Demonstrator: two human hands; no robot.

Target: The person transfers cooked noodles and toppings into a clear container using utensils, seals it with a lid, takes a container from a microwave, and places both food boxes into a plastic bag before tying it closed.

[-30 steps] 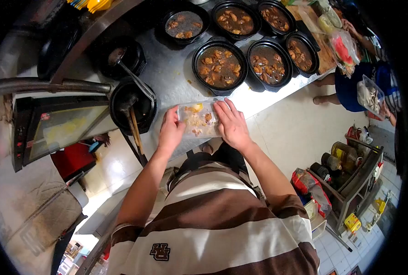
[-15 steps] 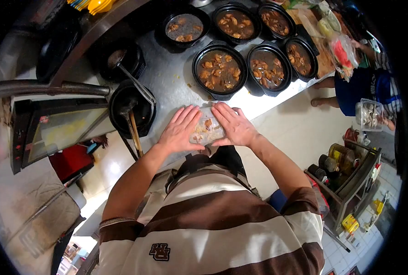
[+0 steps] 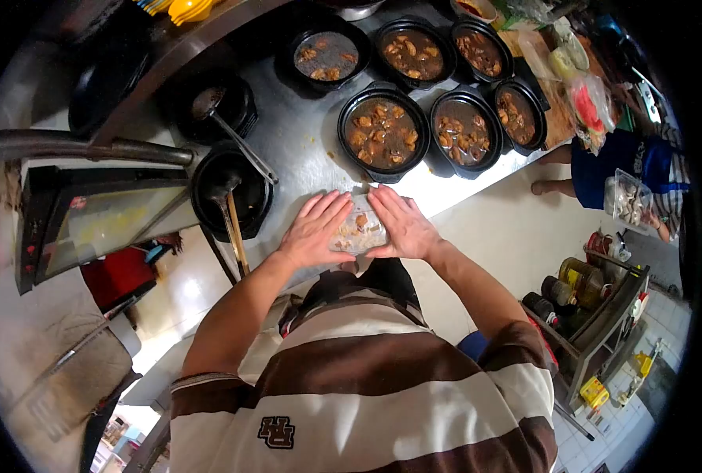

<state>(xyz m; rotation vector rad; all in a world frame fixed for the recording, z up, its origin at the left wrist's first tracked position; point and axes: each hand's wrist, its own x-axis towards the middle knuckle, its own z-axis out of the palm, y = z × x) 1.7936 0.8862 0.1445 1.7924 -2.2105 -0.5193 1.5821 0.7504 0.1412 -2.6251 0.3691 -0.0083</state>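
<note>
A clear plastic food container (image 3: 360,226) with pieces of brown and pale food visible inside sits at the near edge of the steel counter (image 3: 292,150). My left hand (image 3: 316,230) grips its left side, fingers together over the far corner and thumb along the near edge. On the opposite side my right hand (image 3: 404,226) does the same, so both thumbs point toward each other. The palms cover the container's left and right ends. Just beyond my hands stands a black pot (image 3: 382,129) of meat pieces in brown sauce.
Several more black pots of stew, including one pot (image 3: 468,131), fill the counter's far side. To the left, a dark pot (image 3: 232,191) holds a wooden-handled utensil; a metal ladle (image 3: 237,134) lies nearby. At right a person (image 3: 635,169) holds a clear box (image 3: 628,197) of pale food.
Both hands stay on the plastic container, with only a slight shift. The whole scene sits a little lower in view. The other person's box has moved slightly.
</note>
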